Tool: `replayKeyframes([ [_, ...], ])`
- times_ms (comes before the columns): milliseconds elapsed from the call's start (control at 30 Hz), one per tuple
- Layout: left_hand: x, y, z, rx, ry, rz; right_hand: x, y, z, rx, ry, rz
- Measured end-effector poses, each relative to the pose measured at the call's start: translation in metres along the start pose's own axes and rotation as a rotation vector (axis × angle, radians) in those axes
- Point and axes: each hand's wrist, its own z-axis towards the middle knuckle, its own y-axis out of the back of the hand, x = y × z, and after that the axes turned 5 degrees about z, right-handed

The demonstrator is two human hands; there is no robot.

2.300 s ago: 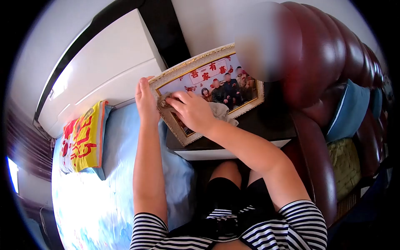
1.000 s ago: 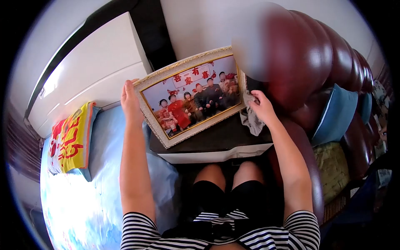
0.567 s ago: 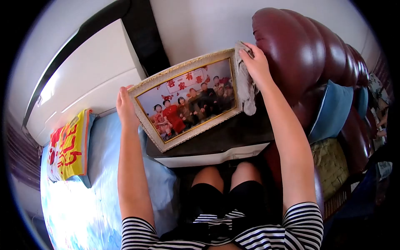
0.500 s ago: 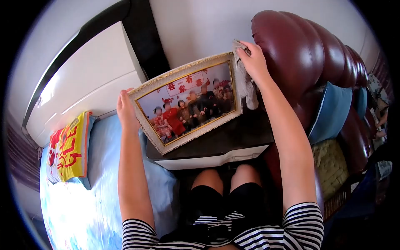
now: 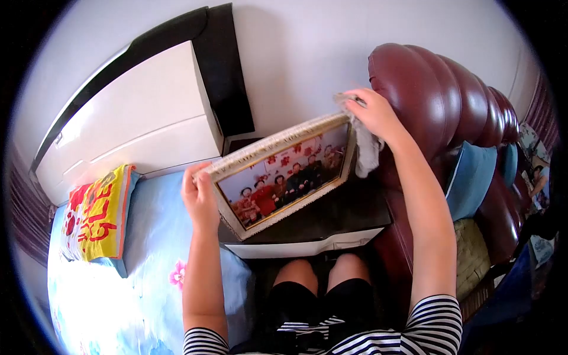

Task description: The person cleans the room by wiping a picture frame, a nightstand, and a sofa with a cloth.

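Note:
A picture frame (image 5: 269, 222) with a cream, ornate border and gold inner edge holds a group photo with red writing. It is tilted, its right end higher, above a dark-topped nightstand (image 5: 307, 222). My left hand (image 5: 200, 192) grips the frame's upper left corner, fingers closed around the edge. At the upper right corner, my right hand (image 5: 374, 115) is closed on a grey cloth (image 5: 368, 151), which hangs down along the frame's right side.
To the left is a bed (image 5: 154, 248) with blue bedding, a yellow pillow (image 5: 103, 213) and a white headboard (image 5: 142, 112). A maroon leather sofa (image 5: 420, 89) with a blue cushion (image 5: 471, 177) stands on the right. White wall lies behind.
The frame has come lower in view and tipped so its top edge faces me more. Both hands moved down and slightly right with it. The camera view has also shifted.

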Motion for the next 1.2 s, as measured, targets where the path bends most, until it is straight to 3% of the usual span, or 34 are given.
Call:
replayKeyframes([
  [200, -0.018, 0.004, -0.026, 0.100, -0.062, -0.241, -0.007, 0.030, -0.031, -0.075, -0.069, -0.054],
  [300, -0.034, 0.008, -0.033, 0.196, 0.095, -0.204, -0.007, 0.034, -0.042, -0.114, -0.068, -0.145],
  [400, -0.037, 0.007, -0.036, 0.161, 0.068, -0.232, 0.009, 0.032, -0.048, -0.078, -0.094, -0.164],
  [567, -0.031, 0.009, -0.040, 0.167, 0.023, -0.142, 0.056, 0.010, -0.057, 0.068, 0.120, -0.070],
  [667, -0.032, 0.010, -0.041, 0.161, 0.010, -0.139, 0.030, 0.021, -0.055, 0.076, 0.023, 0.040],
  [733, -0.036, 0.010, -0.043, 0.149, -0.003, -0.138, 0.005, 0.040, -0.054, 0.014, -0.043, -0.158],
  [800, -0.042, 0.011, -0.044, 0.173, 0.002, -0.140, 0.004, 0.065, -0.053, 0.101, -0.188, -0.482],
  [833, -0.043, 0.011, -0.044, 0.173, 0.000, -0.145, 0.000, 0.070, -0.055, 0.081, -0.139, -0.551],
  [933, -0.045, 0.009, -0.042, 0.160, 0.035, -0.175, 0.005, 0.083, -0.063, 0.042, -0.289, -0.299],
  [1000, -0.044, 0.010, -0.043, 0.180, 0.031, -0.144, 0.015, 0.085, -0.064, 0.056, -0.274, -0.225],
  [1067, -0.040, 0.010, -0.042, 0.173, 0.013, -0.129, 0.017, 0.082, -0.066, 0.098, -0.049, -0.210],
  [1100, -0.038, 0.009, -0.042, 0.166, -0.005, -0.117, 0.014, 0.079, -0.066, 0.095, -0.059, -0.209],
  [1200, -0.039, 0.008, -0.043, 0.162, 0.011, -0.146, 0.006, 0.075, -0.055, 0.169, 0.091, -0.396],
])
